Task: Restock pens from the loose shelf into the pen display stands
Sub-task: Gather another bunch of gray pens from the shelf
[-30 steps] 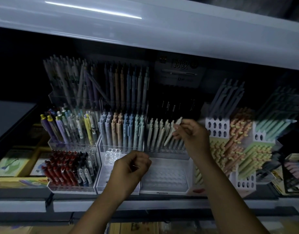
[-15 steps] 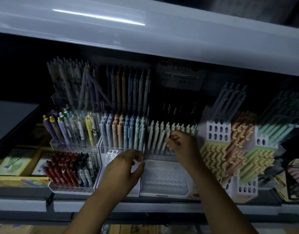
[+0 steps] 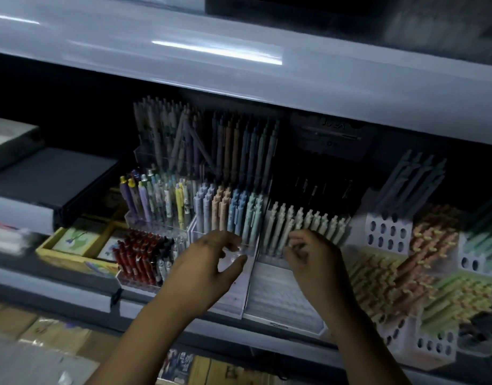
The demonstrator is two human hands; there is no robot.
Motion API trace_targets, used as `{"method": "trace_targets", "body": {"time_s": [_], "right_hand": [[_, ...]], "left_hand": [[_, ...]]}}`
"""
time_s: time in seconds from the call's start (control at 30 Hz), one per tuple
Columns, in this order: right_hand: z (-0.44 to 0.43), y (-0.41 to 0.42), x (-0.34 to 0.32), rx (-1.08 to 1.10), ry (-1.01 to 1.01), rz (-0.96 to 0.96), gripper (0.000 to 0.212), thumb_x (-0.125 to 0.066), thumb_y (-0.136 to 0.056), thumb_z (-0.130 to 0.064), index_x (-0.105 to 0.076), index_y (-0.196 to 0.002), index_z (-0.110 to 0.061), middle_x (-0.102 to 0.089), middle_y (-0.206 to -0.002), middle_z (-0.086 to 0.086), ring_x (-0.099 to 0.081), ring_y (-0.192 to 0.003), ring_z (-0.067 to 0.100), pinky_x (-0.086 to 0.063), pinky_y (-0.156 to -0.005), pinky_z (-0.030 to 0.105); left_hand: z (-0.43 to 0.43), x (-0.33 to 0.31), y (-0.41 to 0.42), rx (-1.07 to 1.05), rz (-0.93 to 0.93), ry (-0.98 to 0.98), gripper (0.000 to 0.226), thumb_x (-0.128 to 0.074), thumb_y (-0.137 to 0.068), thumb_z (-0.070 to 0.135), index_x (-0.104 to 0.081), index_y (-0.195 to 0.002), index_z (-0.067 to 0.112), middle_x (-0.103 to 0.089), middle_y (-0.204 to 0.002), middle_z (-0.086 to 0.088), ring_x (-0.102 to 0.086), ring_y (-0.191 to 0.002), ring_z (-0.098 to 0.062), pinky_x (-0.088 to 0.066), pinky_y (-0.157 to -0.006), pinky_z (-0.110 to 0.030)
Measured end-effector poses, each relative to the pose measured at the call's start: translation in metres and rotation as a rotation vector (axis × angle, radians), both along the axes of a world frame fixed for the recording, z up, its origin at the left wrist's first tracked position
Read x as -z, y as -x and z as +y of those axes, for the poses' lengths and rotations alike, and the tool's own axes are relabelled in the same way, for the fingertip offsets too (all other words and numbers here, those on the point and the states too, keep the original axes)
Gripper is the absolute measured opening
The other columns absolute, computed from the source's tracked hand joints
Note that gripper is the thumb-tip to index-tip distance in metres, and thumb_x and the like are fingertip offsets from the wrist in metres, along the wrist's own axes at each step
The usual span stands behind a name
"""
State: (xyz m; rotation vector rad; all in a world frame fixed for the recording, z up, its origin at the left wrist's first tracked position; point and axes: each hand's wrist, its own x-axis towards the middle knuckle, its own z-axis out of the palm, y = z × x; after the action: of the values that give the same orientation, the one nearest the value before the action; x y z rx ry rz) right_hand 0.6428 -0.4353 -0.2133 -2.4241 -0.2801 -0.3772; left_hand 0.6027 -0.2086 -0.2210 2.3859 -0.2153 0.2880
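Here, in the head view, the left hand (image 3: 208, 265) hovers before the clear acrylic stand (image 3: 250, 245) of pastel pens (image 3: 228, 209), with thumb and fingers spread apart and nothing between them. The right hand (image 3: 315, 257) curls its fingers at the foot of the pale green pens (image 3: 306, 220) standing in the white display stand (image 3: 281, 301). Blur hides whether it pinches one.
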Motion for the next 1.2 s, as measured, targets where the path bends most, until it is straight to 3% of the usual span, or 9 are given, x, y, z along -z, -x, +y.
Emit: {"method": "trace_targets", "body": {"time_s": [0.17, 0.33, 0.5, 0.77, 0.97, 1.07, 1.2], "right_hand": [[0.046, 0.014, -0.023, -0.266, 0.148, 0.060, 0.024, -0.064, -0.097, -0.036, -0.063, -0.119, -0.027, -0.064, -0.116, -0.010, -0.059, -0.100, 0.012, -0.049, -0.080, 0.028], [0.117, 0.027, -0.058, -0.583, 0.262, 0.090, 0.036, -0.056, -0.102, -0.039, -0.052, -0.136, -0.029, -0.052, -0.138, -0.010, -0.051, -0.123, 0.014, -0.045, -0.100, 0.030], [0.233, 0.061, -0.099, -0.879, 0.361, -0.062, 0.032, -0.055, -0.100, -0.040, -0.054, -0.129, -0.028, -0.055, -0.127, -0.005, -0.058, -0.105, 0.020, -0.051, -0.086, 0.041], [0.470, 0.181, -0.164, -1.209, 0.486, -0.346, 0.034, -0.053, -0.099, -0.043, -0.053, -0.129, -0.028, -0.056, -0.126, -0.005, -0.059, -0.109, 0.020, -0.051, -0.083, 0.038], [0.663, 0.298, -0.203, -1.355, 0.454, -0.361, 0.031, -0.057, -0.096, -0.043, -0.054, -0.122, -0.026, -0.059, -0.121, -0.001, -0.059, -0.106, 0.021, -0.054, -0.085, 0.043], [0.753, 0.353, -0.217, -1.411, 0.381, -0.340, 0.030, -0.060, -0.094, -0.045, -0.056, -0.119, -0.029, -0.062, -0.118, -0.004, -0.061, -0.102, 0.018, -0.055, -0.083, 0.041], [0.868, 0.409, -0.224, -1.499, 0.279, -0.223, 0.032, -0.065, -0.090, -0.045, -0.059, -0.119, -0.033, -0.064, -0.112, -0.008, -0.062, -0.099, 0.013, -0.056, -0.086, 0.041]], "left_hand": [[0.032, -0.021, 0.041, -0.181, -0.004, -0.039, 0.033, -0.057, -0.096, 0.055, -0.058, -0.123, 0.037, -0.059, -0.109, 0.021, -0.058, -0.092, -0.001, -0.050, -0.076, -0.024], [0.085, -0.046, 0.106, -0.401, 0.023, -0.157, 0.036, -0.045, -0.092, 0.064, -0.054, -0.116, 0.039, -0.059, -0.106, 0.016, -0.057, -0.092, -0.006, -0.053, -0.076, -0.035], [0.162, -0.083, 0.187, -0.604, 0.012, -0.168, 0.029, -0.058, -0.095, 0.051, -0.057, -0.120, 0.037, -0.061, -0.110, 0.019, -0.060, -0.094, -0.003, -0.055, -0.081, -0.034], [0.337, -0.147, 0.349, -0.925, -0.035, -0.264, 0.029, -0.064, -0.092, 0.047, -0.059, -0.119, 0.036, -0.062, -0.111, 0.019, -0.061, -0.093, -0.002, -0.056, -0.080, -0.033], [0.491, -0.197, 0.482, -1.076, 0.015, -0.388, 0.020, -0.064, -0.091, 0.045, -0.054, -0.107, 0.040, -0.058, -0.104, 0.021, -0.058, -0.093, -0.004, -0.051, -0.078, -0.027], [0.562, -0.217, 0.538, -1.151, 0.045, -0.422, 0.027, -0.062, -0.093, 0.050, -0.057, -0.117, 0.038, -0.062, -0.111, 0.018, -0.060, -0.096, -0.005, -0.056, -0.082, -0.036], [0.655, -0.237, 0.589, -1.218, 0.043, -0.384, 0.031, -0.063, -0.093, 0.049, -0.058, -0.122, 0.038, -0.062, -0.110, 0.020, -0.061, -0.095, -0.002, -0.056, -0.083, -0.035]]}}
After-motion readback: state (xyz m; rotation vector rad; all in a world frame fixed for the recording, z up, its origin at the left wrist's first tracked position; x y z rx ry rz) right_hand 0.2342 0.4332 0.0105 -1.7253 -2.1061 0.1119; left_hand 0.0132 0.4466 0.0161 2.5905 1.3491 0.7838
